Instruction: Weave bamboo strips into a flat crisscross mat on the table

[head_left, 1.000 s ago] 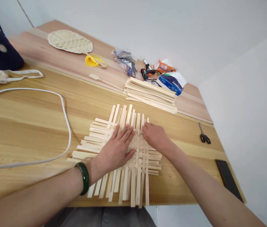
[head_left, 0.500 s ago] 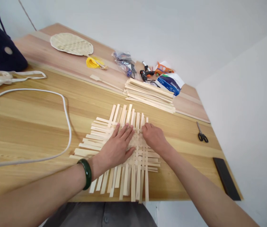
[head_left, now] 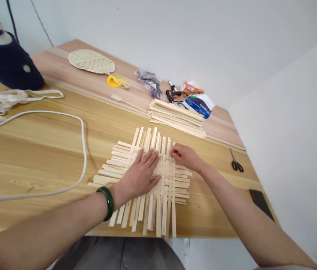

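Note:
A mat of interlaced pale wooden strips (head_left: 167, 180) lies on the table near its front edge, with loose strip ends sticking out on all sides. My left hand (head_left: 140, 174) rests flat on the middle of the mat, fingers spread, a green bangle on its wrist. At the mat's upper right corner is my right hand (head_left: 186, 155), its fingers curled together near the top end of a strip. What those fingers hold, if anything, is too small to make out.
Behind the mat lies a stack of loose strips (head_left: 177, 118). Farther back are a woven fan (head_left: 91, 61), a yellow tassel (head_left: 116, 81), plastic bags and a blue packet (head_left: 198, 105). Scissors (head_left: 236, 163) lie right; an iron (head_left: 9, 62) and white cord (head_left: 84, 150) are left.
My right hand has lifted slightly at the mat's upper right corner, its fingers turned more inward. My left hand stays flat on the strips. The camera view has shifted a little.

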`<state>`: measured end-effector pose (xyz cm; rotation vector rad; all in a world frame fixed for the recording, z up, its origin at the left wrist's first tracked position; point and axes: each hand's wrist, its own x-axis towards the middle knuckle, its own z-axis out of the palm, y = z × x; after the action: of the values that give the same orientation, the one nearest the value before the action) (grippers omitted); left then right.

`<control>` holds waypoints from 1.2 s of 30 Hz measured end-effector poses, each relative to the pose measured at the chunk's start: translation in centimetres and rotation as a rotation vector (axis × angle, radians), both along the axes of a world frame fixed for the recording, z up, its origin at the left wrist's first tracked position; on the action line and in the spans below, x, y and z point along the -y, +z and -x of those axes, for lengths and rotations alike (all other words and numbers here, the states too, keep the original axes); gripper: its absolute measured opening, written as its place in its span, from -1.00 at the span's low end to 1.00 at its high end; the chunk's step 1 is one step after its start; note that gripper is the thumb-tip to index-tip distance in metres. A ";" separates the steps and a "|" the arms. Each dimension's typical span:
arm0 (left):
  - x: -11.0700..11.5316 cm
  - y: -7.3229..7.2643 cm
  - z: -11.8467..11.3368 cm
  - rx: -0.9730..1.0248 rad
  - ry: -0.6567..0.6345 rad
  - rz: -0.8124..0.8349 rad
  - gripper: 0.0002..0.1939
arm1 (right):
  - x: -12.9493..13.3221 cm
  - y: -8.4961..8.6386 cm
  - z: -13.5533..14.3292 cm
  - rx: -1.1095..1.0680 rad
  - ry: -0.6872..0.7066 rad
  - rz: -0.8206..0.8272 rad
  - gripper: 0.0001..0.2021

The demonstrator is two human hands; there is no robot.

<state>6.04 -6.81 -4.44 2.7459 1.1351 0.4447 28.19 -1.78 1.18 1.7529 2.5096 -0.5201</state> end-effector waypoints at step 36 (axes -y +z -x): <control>1.4 0.6 0.5 0.037 -0.025 0.030 -0.42 | 2.3 -1.7 -2.2 -0.341 -0.299 0.030 -0.97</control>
<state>5.49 -8.16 -3.87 2.7117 1.0887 0.4693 30.40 -4.11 -0.55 2.2087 2.4255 -0.9415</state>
